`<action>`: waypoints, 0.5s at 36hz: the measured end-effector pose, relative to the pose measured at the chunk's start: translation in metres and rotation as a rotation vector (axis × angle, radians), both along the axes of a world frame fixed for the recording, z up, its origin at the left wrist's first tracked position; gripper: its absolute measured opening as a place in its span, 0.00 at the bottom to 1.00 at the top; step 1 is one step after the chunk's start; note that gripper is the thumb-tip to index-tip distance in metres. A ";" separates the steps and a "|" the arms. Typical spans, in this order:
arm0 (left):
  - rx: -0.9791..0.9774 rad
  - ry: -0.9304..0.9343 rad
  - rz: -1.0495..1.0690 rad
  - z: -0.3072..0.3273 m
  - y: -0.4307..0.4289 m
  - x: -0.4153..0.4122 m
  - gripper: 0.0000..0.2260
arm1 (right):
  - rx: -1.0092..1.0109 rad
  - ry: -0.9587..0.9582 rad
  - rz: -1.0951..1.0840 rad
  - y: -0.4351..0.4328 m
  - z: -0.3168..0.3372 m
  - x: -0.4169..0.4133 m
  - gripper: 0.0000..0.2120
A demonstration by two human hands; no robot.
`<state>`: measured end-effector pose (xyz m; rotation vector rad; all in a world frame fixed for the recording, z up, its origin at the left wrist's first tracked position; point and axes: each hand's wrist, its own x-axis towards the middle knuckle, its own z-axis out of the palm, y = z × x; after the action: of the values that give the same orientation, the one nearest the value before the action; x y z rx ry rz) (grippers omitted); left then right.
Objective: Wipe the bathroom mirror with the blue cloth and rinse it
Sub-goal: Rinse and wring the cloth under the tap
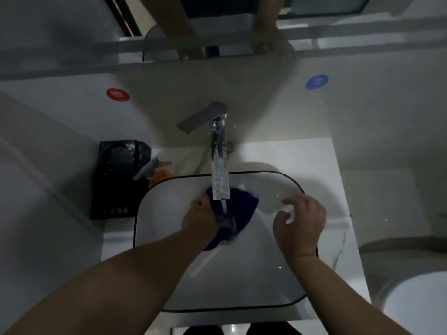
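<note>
The blue cloth (242, 209) hangs inside the white basin (154, 228), directly under the chrome faucet (219, 160), and a stream of water falls onto it. My left hand (199, 220) is shut on the cloth's left side. My right hand (301, 224) hovers to the right of the cloth over the basin, fingers curled apart and holding nothing. The mirror (72, 32) runs along the top of the view and reflects both arms.
A black tray (113, 182) stands left of the basin, with a pump bottle (151, 169) and something orange beside it. Red (118, 95) and blue (316, 81) round stickers mark the wall. A toilet (411, 293) sits at lower right.
</note>
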<state>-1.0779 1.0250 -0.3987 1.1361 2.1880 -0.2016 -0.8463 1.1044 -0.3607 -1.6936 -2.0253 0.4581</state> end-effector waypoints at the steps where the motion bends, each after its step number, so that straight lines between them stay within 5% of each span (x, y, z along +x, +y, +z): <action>1: -0.009 -0.007 0.016 0.000 -0.001 0.001 0.27 | 0.040 0.014 0.012 0.001 -0.002 -0.003 0.14; 5: -0.019 0.004 0.011 -0.002 0.001 0.005 0.26 | 0.113 0.190 0.339 0.000 0.003 -0.041 0.10; 8: -0.021 0.019 0.022 -0.001 -0.001 0.007 0.26 | -0.323 0.147 0.389 -0.002 -0.006 -0.082 0.15; 10: 0.002 -0.059 0.046 -0.002 0.000 0.007 0.29 | -0.565 -0.034 0.271 -0.001 -0.010 -0.102 0.29; 12: 0.056 -0.269 0.142 -0.011 0.001 0.004 0.29 | -0.695 -0.091 0.168 -0.001 -0.011 -0.116 0.41; 14: 0.142 -0.550 0.333 -0.013 0.001 0.001 0.23 | -0.784 -0.046 0.119 -0.002 -0.009 -0.124 0.42; 18: 0.178 -0.940 0.832 0.012 -0.010 0.004 0.12 | -1.020 0.067 0.085 -0.002 0.004 -0.136 0.23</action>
<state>-1.0735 1.0155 -0.3870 0.1973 1.6159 0.7463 -0.9821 1.1025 -0.3568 -2.0352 -1.9185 1.7695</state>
